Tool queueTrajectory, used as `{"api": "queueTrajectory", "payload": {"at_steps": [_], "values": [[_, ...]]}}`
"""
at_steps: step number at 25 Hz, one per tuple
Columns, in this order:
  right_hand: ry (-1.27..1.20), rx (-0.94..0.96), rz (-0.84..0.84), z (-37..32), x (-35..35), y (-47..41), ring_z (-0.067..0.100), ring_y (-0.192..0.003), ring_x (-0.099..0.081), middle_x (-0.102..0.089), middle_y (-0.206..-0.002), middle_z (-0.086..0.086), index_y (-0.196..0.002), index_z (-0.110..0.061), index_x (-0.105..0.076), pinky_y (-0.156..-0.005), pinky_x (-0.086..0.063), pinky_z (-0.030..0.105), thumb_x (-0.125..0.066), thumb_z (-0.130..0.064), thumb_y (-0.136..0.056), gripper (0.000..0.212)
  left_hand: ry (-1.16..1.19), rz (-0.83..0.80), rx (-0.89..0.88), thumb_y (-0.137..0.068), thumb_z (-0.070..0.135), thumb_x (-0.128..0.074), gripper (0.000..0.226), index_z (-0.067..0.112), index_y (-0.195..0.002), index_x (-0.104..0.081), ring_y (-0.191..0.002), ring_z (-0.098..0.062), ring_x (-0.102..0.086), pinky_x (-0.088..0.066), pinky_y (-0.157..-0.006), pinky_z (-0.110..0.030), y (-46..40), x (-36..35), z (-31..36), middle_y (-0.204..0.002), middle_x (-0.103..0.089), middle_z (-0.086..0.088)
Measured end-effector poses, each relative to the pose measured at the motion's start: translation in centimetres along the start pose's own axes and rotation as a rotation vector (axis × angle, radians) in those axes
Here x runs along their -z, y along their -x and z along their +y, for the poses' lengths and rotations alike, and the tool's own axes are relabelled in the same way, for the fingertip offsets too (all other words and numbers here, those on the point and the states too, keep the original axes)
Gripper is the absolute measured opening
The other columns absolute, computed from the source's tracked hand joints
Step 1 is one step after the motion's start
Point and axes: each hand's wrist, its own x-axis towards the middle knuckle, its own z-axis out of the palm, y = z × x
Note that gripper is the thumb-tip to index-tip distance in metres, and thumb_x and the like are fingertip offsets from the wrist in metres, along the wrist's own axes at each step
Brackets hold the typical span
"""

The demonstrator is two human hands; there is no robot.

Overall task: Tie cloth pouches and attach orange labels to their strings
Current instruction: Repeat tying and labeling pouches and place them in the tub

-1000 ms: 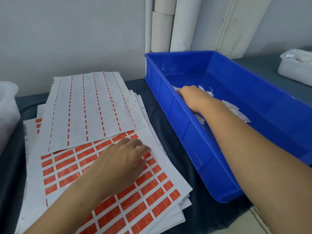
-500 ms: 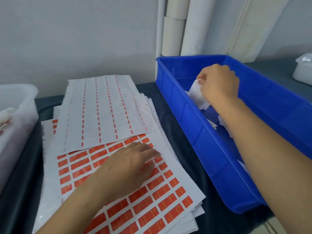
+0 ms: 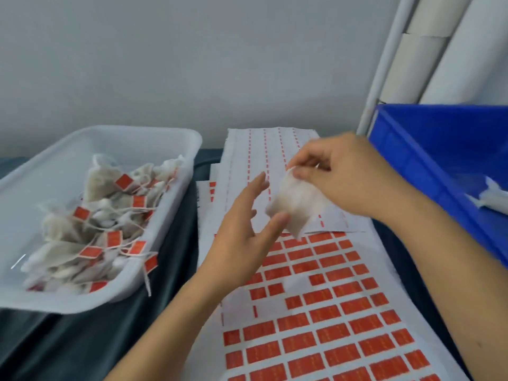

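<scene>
Pouch [image 3: 295, 207] hangs over the label sheet [image 3: 330, 320], right hand [image 3: 354, 177] pinching its top; left hand [image 3: 247, 226] spread, thumb touching its lower edge. We judge the risk: pinch slips off the blurred string end, pouch drops before tying.

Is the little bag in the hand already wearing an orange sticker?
No, the pouch pinched by the right hand is plain white, with no orange label showing.
</scene>
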Motion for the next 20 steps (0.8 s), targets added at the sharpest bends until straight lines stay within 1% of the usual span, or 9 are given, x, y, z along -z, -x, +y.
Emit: {"api": "queueTrajectory", "payload": {"at_steps": [2, 3, 5, 6, 9, 12, 16, 18, 20], "values": [[-0.079, 0.021, -0.122, -0.5, -3.2, -0.1, -0.012, -0.086, -0.064, -0.071, -0.086, -0.025, -0.093, -0.041, -0.076, -0.076, -0.046, 0.009, -0.073, -0.03, -0.093, 0.011, 0.123, 0.044, 0.053, -0.099, 0.064, -0.057, 0.057, 0.04, -0.149, -0.048, -0.123, -0.002, -0.063, -0.056, -0.096, -0.028, 0.1, 0.2, -1.1, -0.139, -0.063, 0.02], [-0.107, 0.019, -0.154, -0.6, -4.6, -0.1, -0.011, -0.088, -0.064, -0.071, -0.088, -0.026, -0.095, -0.041, -0.075, -0.077, -0.048, 0.012, -0.072, -0.03, -0.094, 0.012, 0.149, 0.099, 0.079, -0.101, 0.059, -0.057, 0.044, 0.032, -0.135, -0.063, -0.107, -0.007, -0.07, -0.06, -0.086, -0.03, 0.1, 0.2, -1.6, -0.12, -0.072, 0.014], [-0.132, 0.01, -0.153, -0.7, -6.8, -0.1, -0.012, -0.089, -0.061, -0.069, -0.089, -0.025, -0.099, -0.04, -0.074, -0.074, -0.046, 0.011, -0.07, -0.03, -0.096, 0.011, 0.17, 0.201, 0.143, -0.104, 0.05, -0.058, 0.032, 0.021, -0.103, -0.073, -0.081, -0.02, -0.071, -0.062, -0.071, -0.038, 0.1, 0.3, -2.3, -0.089, -0.074, 0.001], [-0.136, 0.006, -0.14, -0.8, -7.7, -0.1, -0.013, -0.09, -0.059, -0.068, -0.09, -0.025, -0.1, -0.039, -0.073, -0.072, -0.044, 0.01, -0.069, -0.03, -0.097, 0.011, 0.18, 0.226, 0.169, -0.104, 0.047, -0.059, 0.032, 0.019, -0.096, -0.073, -0.077, -0.025, -0.07, -0.06, -0.068, -0.041, 0.1, 0.2, -2.7, -0.083, -0.072, -0.003], [-0.162, -0.009, -0.117, -0.9, -9.1, 0.0, -0.012, -0.092, -0.059, -0.067, -0.093, -0.026, -0.098, -0.039, -0.072, -0.07, -0.041, 0.009, -0.068, -0.036, -0.095, 0.005, 0.179, 0.24, 0.208, -0.105, 0.039, -0.061, 0.028, 0.019, -0.09, -0.073, -0.073, -0.025, -0.072, -0.062, -0.067, -0.044, 0.3, 0.1, -3.3, -0.079, -0.073, -0.003], [-0.093, 0.002, -0.066, -0.8, -9.8, 0.1, -0.006, -0.085, -0.059, -0.067, -0.098, -0.023, -0.098, -0.035, -0.073, -0.073, -0.04, 0.009, -0.07, -0.033, -0.094, 0.005, 0.185, 0.245, 0.24, -0.106, 0.036, -0.061, 0.028, 0.016, -0.089, -0.072, -0.076, -0.027, -0.073, -0.062, -0.07, -0.049, 0.3, -0.2, -3.3, -0.08, -0.073, -0.004], [-0.102, 0.042, 0.026, -0.7, -9.9, 0.3, 0.0, -0.085, -0.063, -0.069, -0.097, -0.019, -0.098, -0.03, -0.076, -0.079, -0.05, 0.014, -0.071, -0.033, -0.095, 0.007, 0.226, 0.223, 0.223, -0.106, 0.043, -0.058, 0.038, 0.011, -0.091, -0.07, -0.079, -0.033, -0.072, -0.062, -0.073, -0.052, 0.4, -0.5, -3.1, -0.083, -0.072, -0.011], [-0.133, 0.033, 0.059, -0.5, -10.0, 0.4, 0.003, -0.086, -0.065, -0.072, -0.096, -0.016, -0.098, -0.027, -0.078, -0.08, -0.054, 0.02, -0.069, -0.036, -0.095, 0.013, 0.241, 0.215, 0.227, -0.102, 0.049, -0.056, 0.041, 0.012, -0.092, -0.068, -0.078, -0.029, -0.07, -0.063, -0.071, -0.041, 0.5, -0.7, -2.7, -0.082, -0.071, -0.007], [-0.163, 0.0, 0.095, -0.5, -10.0, 0.6, 0.002, -0.084, -0.065, -0.072, -0.091, -0.016, -0.094, -0.027, -0.077, -0.077, -0.054, 0.02, -0.067, -0.041, -0.096, 0.017, 0.25, 0.191, 0.225, -0.098, 0.053, -0.05, 0.044, 0.012, -0.093, -0.064, -0.075, -0.022, -0.067, -0.058, -0.066, -0.025, 0.7, -0.9, -2.5, -0.08, -0.068, 0.0]]}}
